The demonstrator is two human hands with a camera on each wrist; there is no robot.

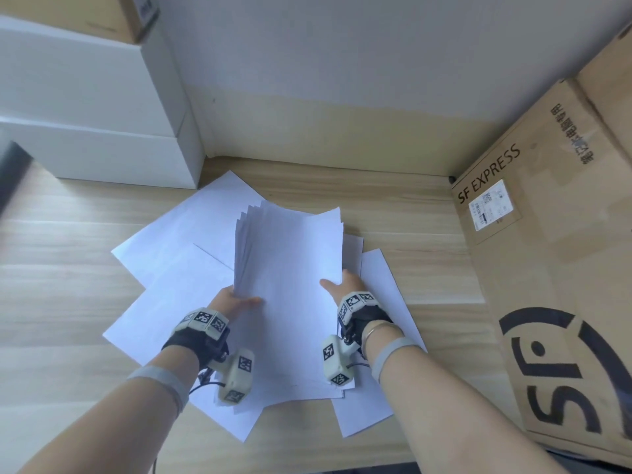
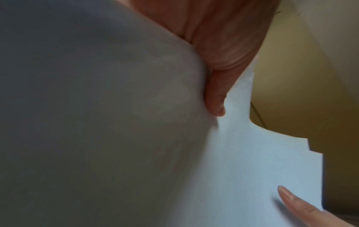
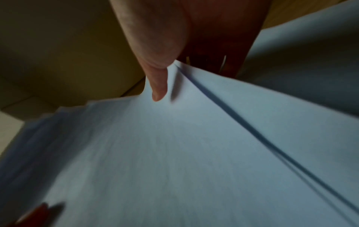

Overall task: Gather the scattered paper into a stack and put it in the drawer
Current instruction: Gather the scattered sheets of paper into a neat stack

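White paper [image 1: 287,268], pale wood-grain table [image 1: 68,268], brown black-printed cardboard box [image 1: 547,268]

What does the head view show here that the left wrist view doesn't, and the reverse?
Only the head view shows loose sheets lying on the wooden desk, the SF Express box, the white boxes and the right hand holding the stack's other side. Only the left wrist view shows the stack's stepped, uneven edges close up. Both show the left hand holding the paper stack.

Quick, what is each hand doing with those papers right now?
Left hand: grips the left edge of the lifted stack of paper, thumb on top.
Right hand: grips the stack's right edge, thumb on top.
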